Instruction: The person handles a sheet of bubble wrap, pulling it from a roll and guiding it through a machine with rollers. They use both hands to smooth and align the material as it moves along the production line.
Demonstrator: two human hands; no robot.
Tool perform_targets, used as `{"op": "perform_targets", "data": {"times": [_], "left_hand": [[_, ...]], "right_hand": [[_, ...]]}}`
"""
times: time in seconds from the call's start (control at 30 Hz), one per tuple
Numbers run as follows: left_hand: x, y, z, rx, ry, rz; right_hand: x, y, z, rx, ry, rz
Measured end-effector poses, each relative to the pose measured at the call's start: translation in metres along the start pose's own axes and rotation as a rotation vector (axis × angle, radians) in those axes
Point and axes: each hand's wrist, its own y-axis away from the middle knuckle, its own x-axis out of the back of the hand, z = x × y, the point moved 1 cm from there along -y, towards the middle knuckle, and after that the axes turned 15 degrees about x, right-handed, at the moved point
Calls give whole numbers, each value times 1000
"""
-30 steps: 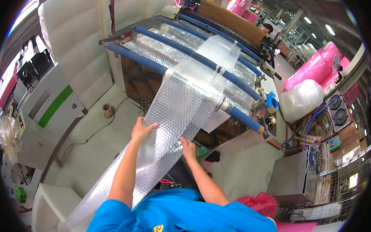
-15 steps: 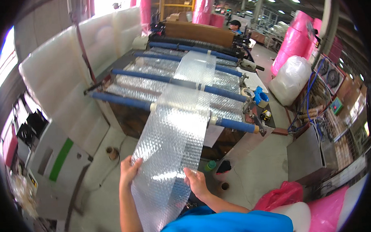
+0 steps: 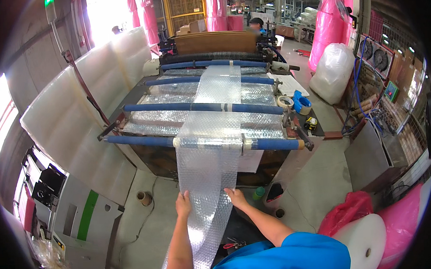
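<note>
A long strip of clear bubble wrap (image 3: 209,165) comes off a machine's blue rollers (image 3: 149,140) and hangs down toward my body. My left hand (image 3: 183,203) pinches its left edge, thumb on top. Opposite it, my right hand (image 3: 236,198) grips the right edge, where the film folds inward a little. Below my hands the bubble wrap drops on past my lap. The fingers beneath the film are hidden. Red-handled scissors or a similar small tool (image 3: 231,245) lie on a dark surface by my blue shirt.
Tape rolls (image 3: 284,101), a blue tape dispenser (image 3: 301,103) and a tape measure (image 3: 311,124) lie at the machine's right side. White foam sheets (image 3: 81,101) stand left. Pink rolls (image 3: 323,33) stand far right; a white roll (image 3: 364,241) lies near right. Another person (image 3: 257,25) is behind the machine.
The view has shifted and levelled, with the machine more upright in it. Both hands still hold the bubble wrap's edges and are now closer together; the strip between them looks narrower.
</note>
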Motion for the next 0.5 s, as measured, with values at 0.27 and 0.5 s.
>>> {"op": "perform_targets", "data": {"times": [0.27, 0.5], "left_hand": [[-4, 12, -2, -18, 21, 42], [-6, 7, -10, -14, 48, 31]], "right_hand": [[-5, 22, -6, -112, 122, 55], [-3, 25, -21, -23, 101, 143]]}}
